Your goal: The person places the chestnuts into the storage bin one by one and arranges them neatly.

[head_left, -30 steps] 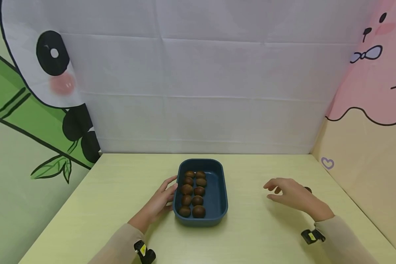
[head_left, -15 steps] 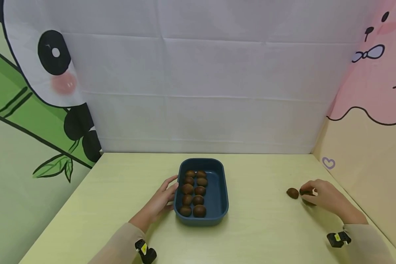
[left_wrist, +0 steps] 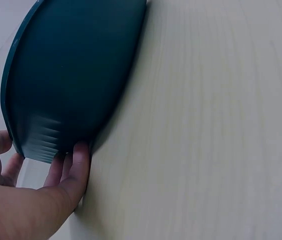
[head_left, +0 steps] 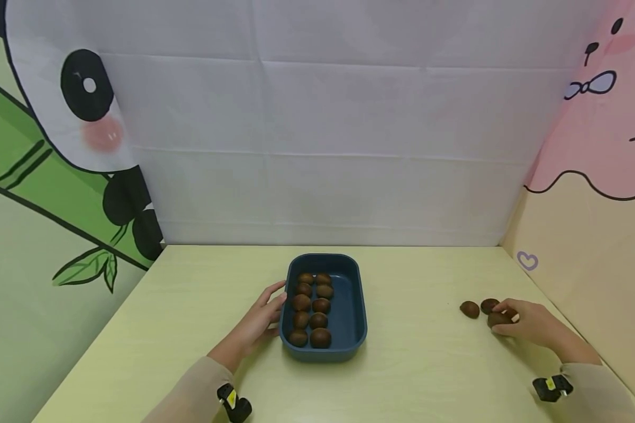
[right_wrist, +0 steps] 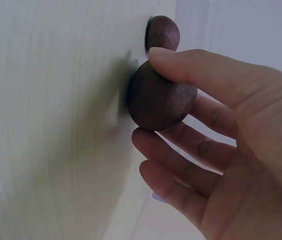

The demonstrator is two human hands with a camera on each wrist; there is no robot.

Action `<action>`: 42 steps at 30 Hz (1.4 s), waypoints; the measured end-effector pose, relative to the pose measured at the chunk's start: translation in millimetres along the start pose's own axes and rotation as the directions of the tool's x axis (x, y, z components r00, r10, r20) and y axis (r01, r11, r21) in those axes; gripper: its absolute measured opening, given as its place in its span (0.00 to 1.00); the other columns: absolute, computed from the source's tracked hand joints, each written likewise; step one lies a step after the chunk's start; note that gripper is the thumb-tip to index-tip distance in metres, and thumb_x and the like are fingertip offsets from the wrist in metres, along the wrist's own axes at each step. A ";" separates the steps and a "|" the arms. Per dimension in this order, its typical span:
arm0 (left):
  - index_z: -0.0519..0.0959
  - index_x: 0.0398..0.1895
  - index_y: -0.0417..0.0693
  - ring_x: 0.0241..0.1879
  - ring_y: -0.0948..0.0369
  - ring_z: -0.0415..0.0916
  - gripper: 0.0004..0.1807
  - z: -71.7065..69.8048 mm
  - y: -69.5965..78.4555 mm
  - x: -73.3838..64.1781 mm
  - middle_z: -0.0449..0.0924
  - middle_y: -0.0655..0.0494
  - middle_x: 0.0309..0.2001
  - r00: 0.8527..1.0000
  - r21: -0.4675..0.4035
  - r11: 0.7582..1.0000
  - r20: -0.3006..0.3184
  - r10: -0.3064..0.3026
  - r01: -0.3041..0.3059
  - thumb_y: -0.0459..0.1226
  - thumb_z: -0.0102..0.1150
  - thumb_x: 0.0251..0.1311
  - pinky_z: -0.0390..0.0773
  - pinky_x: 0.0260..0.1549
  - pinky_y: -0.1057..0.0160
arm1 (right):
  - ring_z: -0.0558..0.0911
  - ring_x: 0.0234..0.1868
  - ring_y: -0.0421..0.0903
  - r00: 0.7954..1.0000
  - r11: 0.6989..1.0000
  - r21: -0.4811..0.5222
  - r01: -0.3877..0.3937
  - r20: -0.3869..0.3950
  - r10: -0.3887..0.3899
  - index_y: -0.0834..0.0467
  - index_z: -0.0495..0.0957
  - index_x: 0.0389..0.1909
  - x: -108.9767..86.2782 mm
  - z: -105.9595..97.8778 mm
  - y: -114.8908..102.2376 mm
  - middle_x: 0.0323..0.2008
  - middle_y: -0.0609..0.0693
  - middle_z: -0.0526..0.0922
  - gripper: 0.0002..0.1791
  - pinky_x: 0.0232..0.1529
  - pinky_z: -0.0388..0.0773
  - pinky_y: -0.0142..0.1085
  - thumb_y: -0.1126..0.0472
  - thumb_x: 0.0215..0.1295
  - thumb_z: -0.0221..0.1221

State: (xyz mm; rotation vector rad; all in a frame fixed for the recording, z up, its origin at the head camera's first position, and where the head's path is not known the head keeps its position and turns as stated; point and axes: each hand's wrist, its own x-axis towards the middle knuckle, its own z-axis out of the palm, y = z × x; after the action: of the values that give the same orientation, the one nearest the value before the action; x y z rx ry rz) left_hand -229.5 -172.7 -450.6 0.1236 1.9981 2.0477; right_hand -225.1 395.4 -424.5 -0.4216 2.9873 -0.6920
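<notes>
A dark blue rectangular box (head_left: pixel 349 317) stands mid-table, with two rows of brown chestnuts (head_left: pixel 320 305) along its left half. My left hand (head_left: pixel 255 324) rests its fingers against the box's left wall; in the left wrist view the fingertips (left_wrist: pixel 81 152) touch the outside of that wall. Over on the right of the table, my right hand (head_left: pixel 531 323) has thumb and fingers around a chestnut (head_left: pixel 498 319). The right wrist view shows this chestnut (right_wrist: pixel 158 100) pinched close to the tabletop, its upper part covered by the thumb.
Two more chestnuts lie on the table beside the right hand, a left one (head_left: pixel 470 309) and a farther one (head_left: pixel 489 305). The box's right half shows its bare floor. A white cloth (head_left: pixel 338 147) hangs behind the pale table (head_left: pixel 402 376), with printed side panels.
My right hand has moved right to the loose chestnuts, then slightly nearer, and now pinches the nearest one. The left hand stays at the box.
</notes>
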 end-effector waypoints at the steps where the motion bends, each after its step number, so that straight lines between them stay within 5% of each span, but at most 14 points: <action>1: 0.51 0.79 0.59 0.61 0.45 0.73 0.33 0.0 -0.2 0.0 0.71 0.34 0.65 1.000 0.001 1.000 -0.003 -0.001 0.001 0.52 0.45 0.77 0.76 0.51 0.48 | 0.80 0.37 0.48 1.000 1.000 0.001 0.001 -0.002 -0.001 0.64 0.79 0.47 -0.4 -0.1 -0.1 0.38 0.50 0.82 0.21 0.34 0.74 0.43 0.56 0.58 0.72; 14: 0.51 0.79 0.60 0.62 0.45 0.73 0.32 0.6 0.1 -1.6 0.71 0.35 0.64 1.000 0.011 1.000 -0.013 -0.006 0.006 0.52 0.45 0.77 0.74 0.54 0.45 | 0.80 0.36 0.46 0.999 0.999 0.021 0.029 0.012 -0.029 0.60 0.81 0.46 1.6 -0.7 -14.6 0.37 0.48 0.82 0.19 0.34 0.75 0.39 0.55 0.58 0.72; 28: 0.53 0.78 0.60 0.60 0.47 0.75 0.31 0.4 -1.7 -0.5 0.74 0.38 0.62 1.000 0.019 1.000 -0.027 -0.006 0.006 0.53 0.45 0.77 0.75 0.53 0.47 | 0.80 0.38 0.43 0.984 0.982 0.110 0.153 0.075 -0.162 0.59 0.81 0.50 25.5 -0.3 -77.7 0.41 0.48 0.82 0.21 0.37 0.76 0.36 0.53 0.60 0.71; 42: 0.52 0.79 0.61 0.61 0.47 0.74 0.32 1.2 1.0 -0.9 0.72 0.36 0.64 1.000 0.009 1.000 -0.018 -0.011 0.011 0.53 0.46 0.77 0.75 0.53 0.47 | 0.80 0.38 0.43 0.919 0.929 0.172 0.328 0.170 -0.356 0.56 0.81 0.51 63.4 8.2 -149.2 0.41 0.44 0.81 0.18 0.39 0.77 0.37 0.54 0.63 0.69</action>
State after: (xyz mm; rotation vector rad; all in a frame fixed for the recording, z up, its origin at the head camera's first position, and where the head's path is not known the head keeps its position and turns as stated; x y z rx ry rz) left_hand -228.5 -171.8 -449.4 0.0965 2.0145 2.0401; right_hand -247.6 245.9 -365.5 -0.9590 2.6800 -0.8222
